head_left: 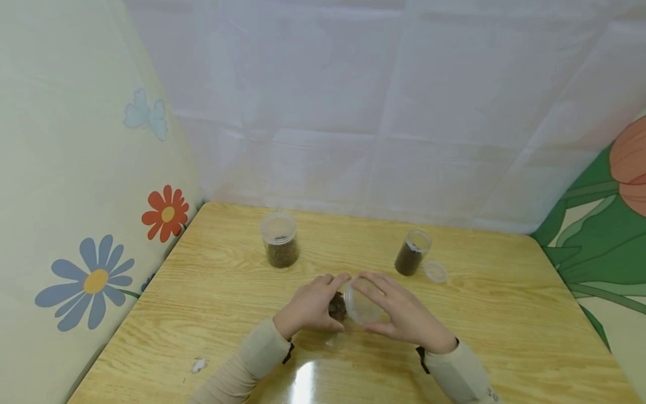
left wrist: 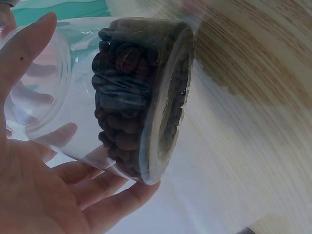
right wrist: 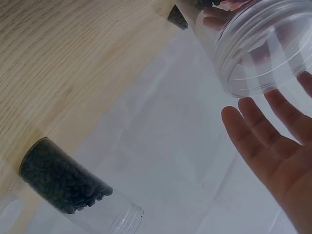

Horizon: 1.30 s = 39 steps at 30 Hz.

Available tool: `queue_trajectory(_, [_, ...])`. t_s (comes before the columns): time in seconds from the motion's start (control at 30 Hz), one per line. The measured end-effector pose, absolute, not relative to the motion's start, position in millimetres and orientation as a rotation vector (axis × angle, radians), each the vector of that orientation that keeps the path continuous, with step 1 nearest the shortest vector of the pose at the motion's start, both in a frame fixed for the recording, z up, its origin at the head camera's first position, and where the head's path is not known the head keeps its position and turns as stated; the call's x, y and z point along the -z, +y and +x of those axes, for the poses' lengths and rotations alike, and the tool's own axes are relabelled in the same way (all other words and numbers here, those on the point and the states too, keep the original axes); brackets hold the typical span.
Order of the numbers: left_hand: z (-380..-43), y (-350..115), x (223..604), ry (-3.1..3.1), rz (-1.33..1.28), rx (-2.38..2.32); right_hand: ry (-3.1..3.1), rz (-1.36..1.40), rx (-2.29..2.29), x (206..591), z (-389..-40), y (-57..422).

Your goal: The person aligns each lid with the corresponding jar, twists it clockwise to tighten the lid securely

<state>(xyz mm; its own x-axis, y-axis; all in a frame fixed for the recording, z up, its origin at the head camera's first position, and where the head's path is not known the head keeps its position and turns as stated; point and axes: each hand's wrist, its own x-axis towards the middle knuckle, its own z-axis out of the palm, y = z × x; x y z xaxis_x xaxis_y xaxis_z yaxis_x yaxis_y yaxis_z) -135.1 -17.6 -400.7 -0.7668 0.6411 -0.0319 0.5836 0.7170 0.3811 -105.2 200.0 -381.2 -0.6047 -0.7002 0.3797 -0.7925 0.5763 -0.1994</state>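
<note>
A clear plastic jar (left wrist: 83, 44) partly filled with dark brown beans (left wrist: 126, 97), which look like coffee beans, is tilted on its side between the two hands. My left hand (head_left: 315, 303) grips the jar's body, with the thumb on one side and the fingers curled round the other. At the wide end, my right hand (head_left: 398, 311) spans the clear round lid (head_left: 365, 303), thumb on the near edge and fingers on the far edge. In the right wrist view, the right fingertips (right wrist: 246, 105) meet the ridged rim.
A wide clear jar (head_left: 280, 241) with dark contents stands at the back left. To the right is a narrower jar (head_left: 411, 255) of dark beans, beside a small clear lid (head_left: 435, 272). A whitish scrap or mark (head_left: 199, 365) shows on the wooden table (head_left: 227, 314).
</note>
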Motion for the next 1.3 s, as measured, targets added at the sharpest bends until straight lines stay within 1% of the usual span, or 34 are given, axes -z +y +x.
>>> queue_trajectory(0.37, [-134.4,-18.0,399.3,2.758,0.986,-0.536,-2.585,1.189,-0.493,380.4,-104.8,199.8])
queue_trajectory(0.83, [-134.8,-18.8,402.6,2.749,0.983,-0.550,-2.473,1.373,-0.428,377.8,-106.2,203.6])
queue_trajectory(1.3, [-134.9,-20.1,402.2,2.752,0.981,-0.566,-2.447,1.366,-0.398,378.5,-108.0,202.0])
